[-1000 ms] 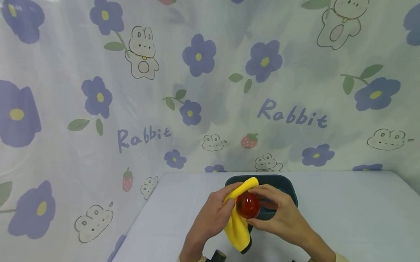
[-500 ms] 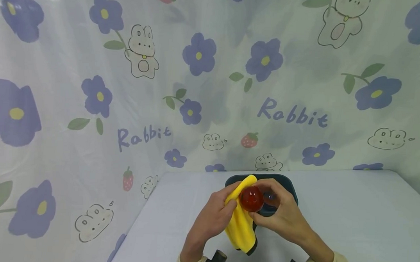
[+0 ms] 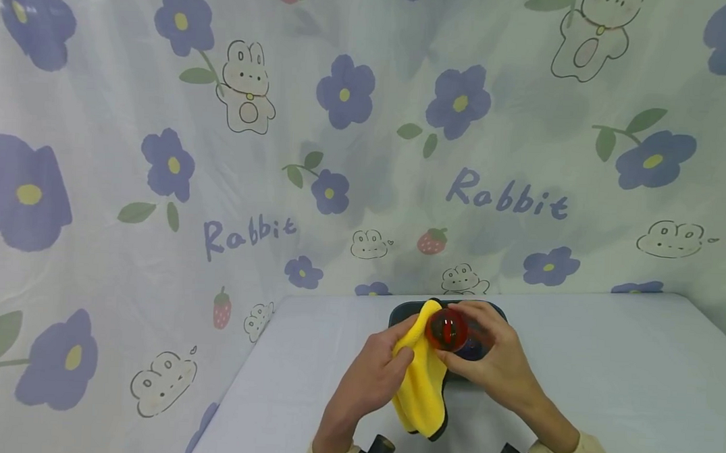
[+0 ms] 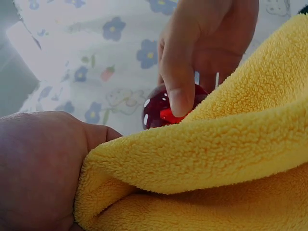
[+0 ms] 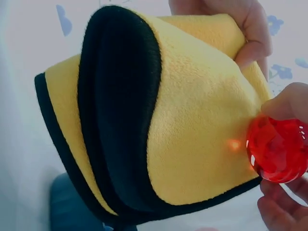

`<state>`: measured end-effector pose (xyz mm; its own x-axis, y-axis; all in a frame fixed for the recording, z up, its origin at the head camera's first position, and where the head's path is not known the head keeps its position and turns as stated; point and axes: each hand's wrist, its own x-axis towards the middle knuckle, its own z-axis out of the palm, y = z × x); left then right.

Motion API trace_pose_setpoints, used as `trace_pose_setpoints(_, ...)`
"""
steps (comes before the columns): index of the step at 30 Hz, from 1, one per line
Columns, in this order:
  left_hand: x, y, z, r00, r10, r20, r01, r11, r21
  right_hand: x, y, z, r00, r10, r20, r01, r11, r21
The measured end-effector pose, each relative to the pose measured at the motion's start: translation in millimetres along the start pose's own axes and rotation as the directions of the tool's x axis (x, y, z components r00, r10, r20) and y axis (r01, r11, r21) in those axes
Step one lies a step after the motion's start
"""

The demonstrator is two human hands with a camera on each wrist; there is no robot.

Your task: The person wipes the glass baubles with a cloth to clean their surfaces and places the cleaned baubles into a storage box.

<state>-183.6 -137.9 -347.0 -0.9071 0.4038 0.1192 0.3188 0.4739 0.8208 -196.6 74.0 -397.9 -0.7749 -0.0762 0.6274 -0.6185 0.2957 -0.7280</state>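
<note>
A folded yellow towel point(image 3: 421, 388) with dark edging hangs from my left hand point(image 3: 380, 370), which pinches its upper part between thumb and fingers. My right hand point(image 3: 498, 357) holds a clear red ball point(image 3: 446, 330) by its sides, thumb on one side and fingers on the other. The ball is right beside the towel; in the right wrist view the red ball point(image 5: 278, 150) lies against or very near the yellow face, with a reddish glint on the cloth. From the left wrist, the towel point(image 4: 207, 149) hides the ball's lower part.
Behind the hands a dark blue-green tray point(image 3: 403, 311) stands on the white table point(image 3: 606, 372). Something bluish and glassy point(image 3: 472, 349) shows inside it, mostly hidden by the right hand. A patterned curtain point(image 3: 372, 152) rises along the table's far and left sides.
The right hand has moved the red ball up and to the right along the towel, and the ball looks turned. The towel's lower end has swung slightly right. The left hand has barely moved.
</note>
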Motion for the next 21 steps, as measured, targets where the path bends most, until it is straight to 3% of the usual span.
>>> trace_pose_setpoints(10, -3.0, 5.2, 0.7, 0.998, -0.033, -0.052, 0.036, 0.998, 0.051, 2.8, 4.6, -5.0, 0.998, 0.055, 0.008, -0.054, 0.996, -0.076)
trace_pose_setpoints(21, -8.2, 13.8, 3.1, 0.995, -0.023, -0.096, 0.033, 0.994, 0.107, 2.1, 6.2, -4.1, 0.989, 0.121, 0.084, -0.118, 0.992, -0.046)
